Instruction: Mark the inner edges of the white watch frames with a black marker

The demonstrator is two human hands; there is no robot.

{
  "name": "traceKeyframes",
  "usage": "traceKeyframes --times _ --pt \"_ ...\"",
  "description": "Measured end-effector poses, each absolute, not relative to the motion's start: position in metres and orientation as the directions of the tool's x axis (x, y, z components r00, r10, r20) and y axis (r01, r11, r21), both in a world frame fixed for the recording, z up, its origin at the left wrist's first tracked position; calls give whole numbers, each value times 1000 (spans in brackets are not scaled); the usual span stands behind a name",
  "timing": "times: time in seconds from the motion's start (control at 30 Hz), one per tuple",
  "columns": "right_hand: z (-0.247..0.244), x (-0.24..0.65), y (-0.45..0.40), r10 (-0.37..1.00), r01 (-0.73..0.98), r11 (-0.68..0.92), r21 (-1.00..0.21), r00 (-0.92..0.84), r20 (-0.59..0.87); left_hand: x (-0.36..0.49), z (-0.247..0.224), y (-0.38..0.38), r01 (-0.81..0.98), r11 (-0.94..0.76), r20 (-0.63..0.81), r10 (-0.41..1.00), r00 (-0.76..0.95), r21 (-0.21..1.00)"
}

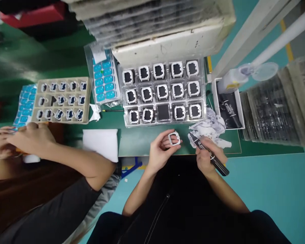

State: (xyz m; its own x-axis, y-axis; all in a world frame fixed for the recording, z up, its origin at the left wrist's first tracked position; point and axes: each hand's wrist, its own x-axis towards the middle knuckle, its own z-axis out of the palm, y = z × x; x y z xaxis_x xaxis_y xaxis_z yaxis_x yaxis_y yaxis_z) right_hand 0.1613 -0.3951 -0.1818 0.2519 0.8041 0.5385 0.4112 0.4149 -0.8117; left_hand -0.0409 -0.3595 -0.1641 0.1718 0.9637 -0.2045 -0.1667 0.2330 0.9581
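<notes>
Between the thumb and fingers of my left hand (160, 151) is a small white square frame (169, 138), held above the table's front edge. My right hand (208, 156) grips a black marker pen (220, 166), its dark tip pointing up and left, a short way right of the frame. Just beyond my hands lies a clear plastic tray (148, 122) with rows of similar white frames; one pocket (163, 112) in its front row shows no frame. Crumpled white cloth or paper (210, 123) lies beside the marker's tip.
At left, a co-worker's hands (33, 137) work near a beige tray (87, 117) of small parts. A pack of blue pieces (105, 81), a white sheet (101, 142) and a white box (240, 123) are on the green table. Stacked trays (274, 105) stand at right.
</notes>
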Motion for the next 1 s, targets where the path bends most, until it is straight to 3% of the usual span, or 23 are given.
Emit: traceKeyframes --times 0.07,0.23,0.43,0.67,1.0 --pt "-177 159 -391 808 326 422 -846 288 514 -40 -163 -360 -139 203 -181 971 156 969" --pt "-156 152 -380 843 273 487 -829 102 529 -38 -162 -356 -39 153 -145 975 166 987" --pt "-149 138 -376 897 197 365 -910 185 400 -39 -161 -356 -38 105 -96 979 180 994" --pt "-154 138 -365 868 203 457 -866 110 484 -39 -161 -357 -2 61 -60 977 205 998" --pt "-163 137 -370 859 235 454 -859 140 492 -37 -164 -361 102 32 -49 985 166 994"
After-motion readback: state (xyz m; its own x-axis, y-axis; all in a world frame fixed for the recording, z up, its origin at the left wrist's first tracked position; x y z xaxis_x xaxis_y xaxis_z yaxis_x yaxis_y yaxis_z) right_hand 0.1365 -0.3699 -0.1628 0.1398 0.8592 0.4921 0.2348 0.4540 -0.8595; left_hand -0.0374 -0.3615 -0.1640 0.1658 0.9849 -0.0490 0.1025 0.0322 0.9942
